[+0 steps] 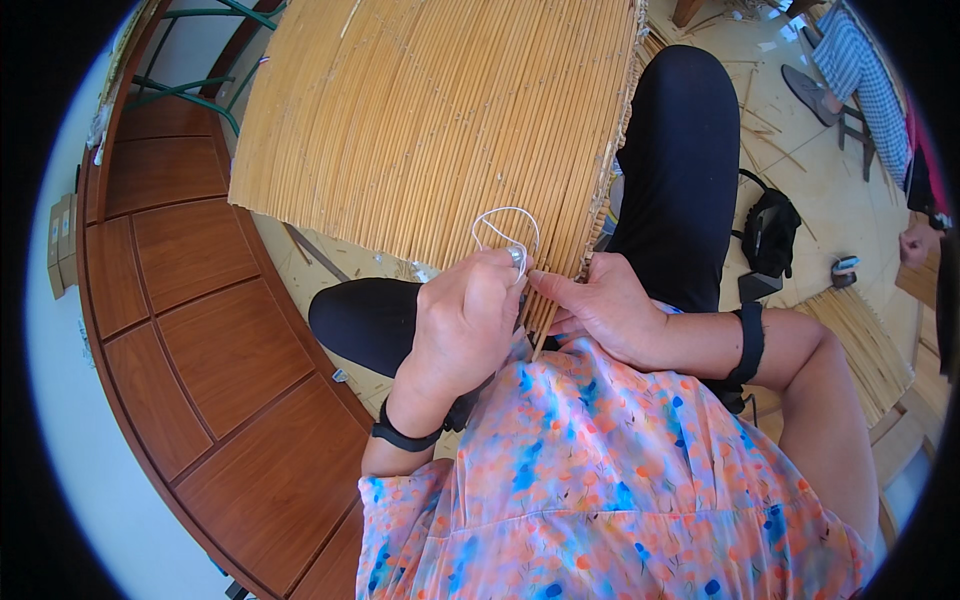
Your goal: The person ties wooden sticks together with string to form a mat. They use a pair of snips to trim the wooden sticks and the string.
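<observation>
A large mat of thin tan reed sticks (pixel 430 120) lies across my lap, its near edge at my hands. My left hand (pixel 468 320) is closed at that edge, pinching a white cord (pixel 505 210) that loops up over the mat. A small shiny ring or thimble shows at its fingers. My right hand (pixel 615 310) grips a few loose stick ends (pixel 540 318) at the mat's near right corner, thumb on top. The two hands almost touch. The undersides of the sticks and some fingertips are hidden.
Brown wooden panels (pixel 200 290) curve along the left. A black bag (pixel 770 235) sits on the floor to the right, with scattered reed pieces near it. Another mat (pixel 850 345) lies farther right. Another person's hand (pixel 915 243) shows at the right edge.
</observation>
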Demonstrator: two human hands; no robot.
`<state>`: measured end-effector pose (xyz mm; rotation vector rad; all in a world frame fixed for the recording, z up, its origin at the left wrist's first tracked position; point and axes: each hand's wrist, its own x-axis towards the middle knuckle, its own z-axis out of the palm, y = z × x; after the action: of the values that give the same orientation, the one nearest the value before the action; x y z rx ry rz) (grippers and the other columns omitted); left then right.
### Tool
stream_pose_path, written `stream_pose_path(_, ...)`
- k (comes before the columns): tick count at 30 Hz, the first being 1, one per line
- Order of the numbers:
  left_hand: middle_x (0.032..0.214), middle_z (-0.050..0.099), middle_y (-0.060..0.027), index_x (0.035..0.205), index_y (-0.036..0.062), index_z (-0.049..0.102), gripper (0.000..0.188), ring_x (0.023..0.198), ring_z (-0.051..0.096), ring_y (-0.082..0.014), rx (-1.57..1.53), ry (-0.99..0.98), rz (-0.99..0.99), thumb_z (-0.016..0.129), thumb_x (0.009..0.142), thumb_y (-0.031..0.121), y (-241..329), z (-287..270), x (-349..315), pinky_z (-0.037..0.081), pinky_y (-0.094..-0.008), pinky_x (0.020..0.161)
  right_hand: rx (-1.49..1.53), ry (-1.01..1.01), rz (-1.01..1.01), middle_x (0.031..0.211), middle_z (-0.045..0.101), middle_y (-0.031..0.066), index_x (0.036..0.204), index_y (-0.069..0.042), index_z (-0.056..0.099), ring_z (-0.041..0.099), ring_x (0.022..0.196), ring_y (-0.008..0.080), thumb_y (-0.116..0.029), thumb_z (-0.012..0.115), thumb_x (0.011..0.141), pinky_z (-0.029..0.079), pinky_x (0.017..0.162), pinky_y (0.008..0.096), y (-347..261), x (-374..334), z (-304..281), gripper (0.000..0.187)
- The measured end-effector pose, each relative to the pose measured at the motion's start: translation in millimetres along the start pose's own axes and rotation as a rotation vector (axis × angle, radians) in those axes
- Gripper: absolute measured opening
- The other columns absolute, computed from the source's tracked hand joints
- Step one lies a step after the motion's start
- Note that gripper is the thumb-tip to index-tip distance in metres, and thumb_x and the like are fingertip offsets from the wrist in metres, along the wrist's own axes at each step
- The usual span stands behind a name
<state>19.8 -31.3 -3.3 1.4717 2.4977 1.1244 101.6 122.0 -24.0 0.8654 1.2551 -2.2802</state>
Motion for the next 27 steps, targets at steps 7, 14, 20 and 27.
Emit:
stream_pose_path(7, 0.092, 0.067, -0.0172, 0.091, -0.0009, 0.048, 0.014, 0.075, 0.068, -0.0304, 0.048, -0.098, -0.054, 0.060, 0.085, -0.004, 8, -5, 5, 0.055, -0.0333, 0.060, 0.022, 0.002, -0.037, 0.079, 0.066, 0.0076, 0.095, 0.004, 0.064, 0.063, 0.063, 0.0127, -0.016, 0.063, 0.089, 0.054, 0.055, 0.0258, 4, 1, 0, 0.021)
stream_pose_path(14, 0.079, 0.060, -0.0141, 0.087, -0.0017, 0.050, 0.013, 0.066, 0.062, -0.0306, 0.217, -0.183, 0.041, 0.060, 0.078, -0.003, 25, -6, 17, 0.051, -0.0366, 0.054, 0.090, -0.016, -0.015, 0.083, 0.067, 0.0116, 0.097, 0.006, 0.063, 0.066, 0.069, 0.0170, -0.012, 0.060, 0.090, 0.056, 0.060, 0.0277, 3, 0, 0, 0.020)
stream_pose_path(20, 0.069, 0.051, -0.0126, 0.083, -0.0001, 0.048, 0.013, 0.060, 0.057, -0.0297, 0.244, -0.216, 0.019, 0.057, 0.074, -0.003, 34, -7, 26, 0.047, -0.0373, 0.050, 0.066, -0.056, -0.034, 0.084, 0.067, 0.0131, 0.097, 0.008, 0.062, 0.067, 0.071, 0.0184, -0.011, 0.059, 0.090, 0.057, 0.063, 0.0296, 3, -1, -3, 0.020)
stream_pose_path(27, 0.067, 0.049, -0.0117, 0.076, 0.0025, 0.044, 0.014, 0.058, 0.055, -0.0289, 0.284, -0.235, -0.012, 0.056, 0.073, -0.004, 38, -7, 31, 0.044, -0.0383, 0.049, 0.053, -0.047, -0.052, 0.082, 0.068, 0.0130, 0.092, 0.009, 0.062, 0.067, 0.069, 0.0180, -0.012, 0.060, 0.089, 0.056, 0.061, 0.0290, 5, 0, -4, 0.021)
